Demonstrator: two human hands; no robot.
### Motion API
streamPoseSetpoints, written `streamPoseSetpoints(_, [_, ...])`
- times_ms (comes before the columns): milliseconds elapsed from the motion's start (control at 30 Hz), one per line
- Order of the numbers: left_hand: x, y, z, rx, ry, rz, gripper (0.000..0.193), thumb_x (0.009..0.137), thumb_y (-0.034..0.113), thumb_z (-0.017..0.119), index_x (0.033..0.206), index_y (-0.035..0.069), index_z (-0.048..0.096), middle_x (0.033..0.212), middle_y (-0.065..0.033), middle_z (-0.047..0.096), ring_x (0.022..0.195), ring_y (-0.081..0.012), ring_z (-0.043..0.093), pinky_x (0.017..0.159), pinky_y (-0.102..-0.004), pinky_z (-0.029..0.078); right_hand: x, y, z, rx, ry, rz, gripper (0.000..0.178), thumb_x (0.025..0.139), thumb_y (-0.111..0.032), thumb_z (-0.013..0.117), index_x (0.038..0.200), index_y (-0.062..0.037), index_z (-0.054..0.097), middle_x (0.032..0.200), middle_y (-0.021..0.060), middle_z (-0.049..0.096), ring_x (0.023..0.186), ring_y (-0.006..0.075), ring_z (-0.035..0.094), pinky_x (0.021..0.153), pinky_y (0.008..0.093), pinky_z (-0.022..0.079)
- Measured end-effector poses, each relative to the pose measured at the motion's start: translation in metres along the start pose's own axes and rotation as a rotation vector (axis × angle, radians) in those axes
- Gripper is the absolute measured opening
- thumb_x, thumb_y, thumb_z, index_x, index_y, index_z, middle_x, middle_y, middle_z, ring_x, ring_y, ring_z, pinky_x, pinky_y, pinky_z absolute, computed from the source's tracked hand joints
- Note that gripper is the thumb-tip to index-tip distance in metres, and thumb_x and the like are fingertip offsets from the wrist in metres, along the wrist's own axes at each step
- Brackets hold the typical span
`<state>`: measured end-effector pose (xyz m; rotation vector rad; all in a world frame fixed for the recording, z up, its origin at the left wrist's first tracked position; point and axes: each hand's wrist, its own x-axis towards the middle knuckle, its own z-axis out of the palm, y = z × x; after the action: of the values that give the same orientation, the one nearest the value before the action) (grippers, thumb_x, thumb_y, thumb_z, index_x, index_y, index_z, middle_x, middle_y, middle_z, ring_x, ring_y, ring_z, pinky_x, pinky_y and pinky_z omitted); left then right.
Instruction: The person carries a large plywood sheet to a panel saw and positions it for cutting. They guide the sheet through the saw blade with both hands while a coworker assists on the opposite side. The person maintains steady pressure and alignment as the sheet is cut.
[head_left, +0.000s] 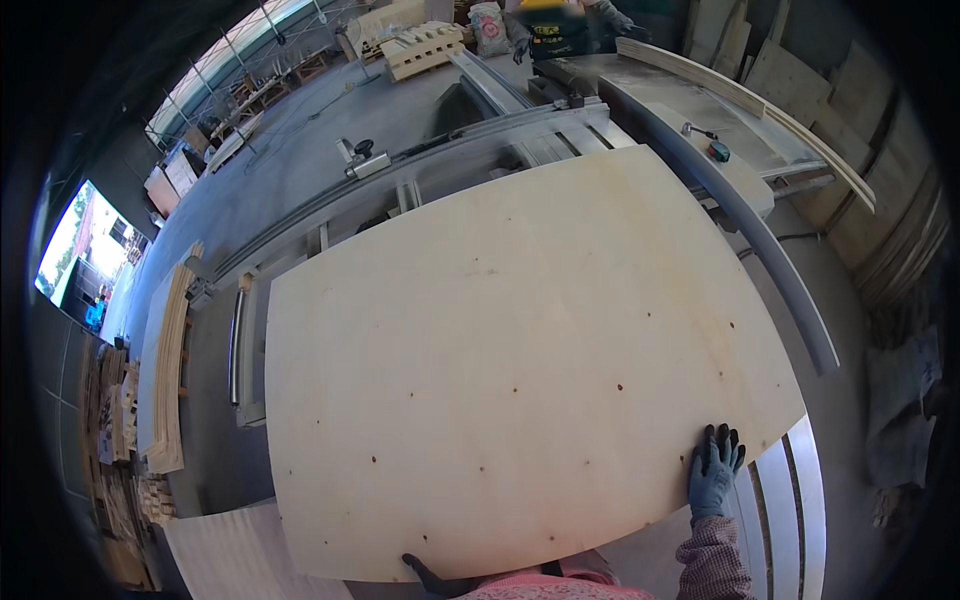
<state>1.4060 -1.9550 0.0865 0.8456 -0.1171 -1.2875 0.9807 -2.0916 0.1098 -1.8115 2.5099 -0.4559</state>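
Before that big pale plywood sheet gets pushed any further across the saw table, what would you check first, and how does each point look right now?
1. Right hand in a blue glove flat on the near right corner of the large pale plywood sheet: ok.
2. Left hand on the near edge: only dark glove fingers show at the picture's lower edge; grip cannot tell.
3. Sheet lying flat on the grey metal saw table: ok.
4. Top of the sheet free of loose things: ok.
5. Saw blade position: hidden, cannot tell.
6. Other person at the far end stands apart from the sheet: ok.
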Motion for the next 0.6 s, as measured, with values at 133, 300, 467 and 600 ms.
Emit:
streamPoseSetpoints(133, [0.002, -0.009, 0.020, 0.009, -0.026, -0.019, 0.088, 0.077, 0.072, 0.044, 0.141, 0.015, 0.026, 0.144, -0.0085, 0.029, 0.129, -0.0302, 0.030, 0.104, -0.0502, 0.029, 0.027, 0.012, -0.009, -0.007, 0.014, 0.014, 0.048, 0.082, -0.019, 0.056, 0.129, -0.0138, 0.049, 0.141, 0.0118, 0.037, 0.134, 0.0302, 0.026, 0.112, 0.0467, 0.012])
streamPoseSetpoints(300, [0.014, -0.023, 0.045, -0.015, -0.045, -0.038, 0.088, 0.077, 0.073, 0.044, 0.141, 0.015, 0.026, 0.144, -0.0085, 0.029, 0.129, -0.0301, 0.030, 0.104, -0.0504, 0.029, 0.030, 0.011, -0.002, 0.015, 0.020, -0.001, 0.055, 0.076, -0.021, 0.061, 0.130, -0.0152, 0.049, 0.142, 0.0119, 0.035, 0.135, 0.0316, 0.023, 0.112, 0.0490, 0.009])
streamPoseSetpoints(467, [0.022, -0.029, 0.060, -0.016, -0.022, -0.030, 0.089, 0.077, 0.073, 0.044, 0.141, 0.015, 0.026, 0.144, -0.0085, 0.029, 0.129, -0.0300, 0.030, 0.104, -0.0506, 0.028, 0.029, -0.012, -0.001, 0.029, 0.100, 0.058, 0.051, 0.078, -0.021, 0.060, 0.128, -0.0181, 0.051, 0.141, 0.0091, 0.038, 0.135, 0.0295, 0.025, 0.111, 0.0511, 0.008])
streamPoseSetpoints(600, [0.028, -0.031, 0.065, -0.012, -0.017, -0.034, 0.090, 0.076, 0.074, 0.044, 0.141, 0.015, 0.026, 0.144, -0.0084, 0.029, 0.129, -0.0299, 0.030, 0.105, -0.0507, 0.028, 0.044, -0.013, -0.005, 0.030, 0.099, 0.082, 0.046, 0.081, -0.022, 0.058, 0.127, -0.0193, 0.053, 0.140, 0.0074, 0.040, 0.134, 0.0275, 0.027, 0.112, 0.0498, 0.009])
